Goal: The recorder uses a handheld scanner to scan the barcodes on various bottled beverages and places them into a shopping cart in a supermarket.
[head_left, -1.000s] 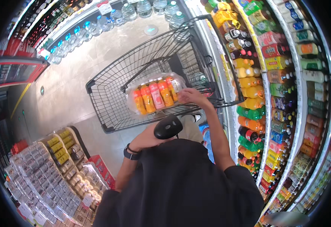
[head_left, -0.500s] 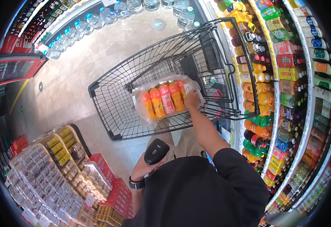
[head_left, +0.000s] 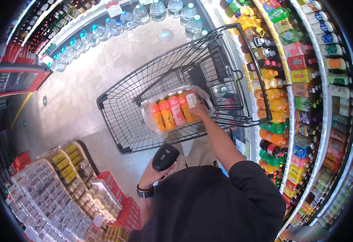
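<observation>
In my left hand (head_left: 151, 176) is a black handheld barcode scanner (head_left: 165, 157), its rounded head above my fingers, close to my body. A wire shopping cart (head_left: 122, 117) stands in front of me. Inside it lies a clear plastic bag (head_left: 147, 117) with several drink bottles in a row, orange ones and a pink one (head_left: 177, 113). My right hand (head_left: 199, 109) reaches into the cart and closes around the rightmost bottle (head_left: 192, 101), whose white label faces up. Part of my fingers is hidden by that bottle and the bag.
Shelves of colourful drink bottles (head_left: 279, 105) run along the right, right behind the cart's handle (head_left: 261, 72). Large water bottles (head_left: 140, 15) line the far side. At lower left stand stacked cans (head_left: 51, 197) and red boxes (head_left: 128, 209). A red-framed cooler door (head_left: 19, 78) stands at far left.
My right hand has shifted slightly left and down with the rightmost bottle, and its white label shows more fully. The scanner has moved up a little in my left hand.
</observation>
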Available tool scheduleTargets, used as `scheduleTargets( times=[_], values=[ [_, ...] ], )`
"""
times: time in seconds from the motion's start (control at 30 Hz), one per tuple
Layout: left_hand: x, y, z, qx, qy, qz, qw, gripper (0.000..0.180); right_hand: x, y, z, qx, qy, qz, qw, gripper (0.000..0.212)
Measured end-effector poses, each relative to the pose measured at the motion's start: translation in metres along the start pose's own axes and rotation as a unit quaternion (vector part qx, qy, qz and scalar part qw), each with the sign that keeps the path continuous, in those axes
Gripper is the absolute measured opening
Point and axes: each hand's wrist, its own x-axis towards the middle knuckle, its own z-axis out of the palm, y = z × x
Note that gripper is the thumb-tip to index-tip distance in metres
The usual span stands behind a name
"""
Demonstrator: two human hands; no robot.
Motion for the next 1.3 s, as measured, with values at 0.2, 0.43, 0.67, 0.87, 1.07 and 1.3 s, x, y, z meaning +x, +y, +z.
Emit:
scheduleTargets(
  times=[0.2, 0.43, 0.67, 0.87, 1.07, 1.3],
  values=[
    [0.009, 0.027, 0.004, 0.026, -0.018, 0.029, 0.999, 0.024, -0.008, 0.009, -0.031, 0.407, -0.280, -0.014, 0.869, 0.058],
    [0.031, 0.059, 0.031, 0.083, -0.069, 0.076, 0.991, 0.026, -0.178, 0.055, -0.140, 0.620, -0.403, -0.112, 0.664, 0.056],
    [0.051, 0.100, 0.123, 0.186, -0.170, 0.071, 0.965, 0.025, -0.261, 0.093, -0.188, 0.758, -0.304, -0.347, 0.461, 0.064],
    [0.066, 0.102, 0.212, 0.251, -0.232, 0.075, 0.937, 0.027, -0.252, 0.173, -0.186, 0.807, -0.237, -0.302, 0.448, 0.063],
    [0.097, 0.084, 0.286, 0.263, -0.303, 0.041, 0.915, 0.047, -0.279, 0.244, -0.207, 0.830, -0.201, -0.292, 0.431, 0.061],
    [0.103, 0.077, 0.357, 0.315, -0.305, 0.055, 0.897, 0.028, -0.289, 0.302, -0.223, 0.831, -0.110, -0.279, 0.469, 0.063]
  ],
)
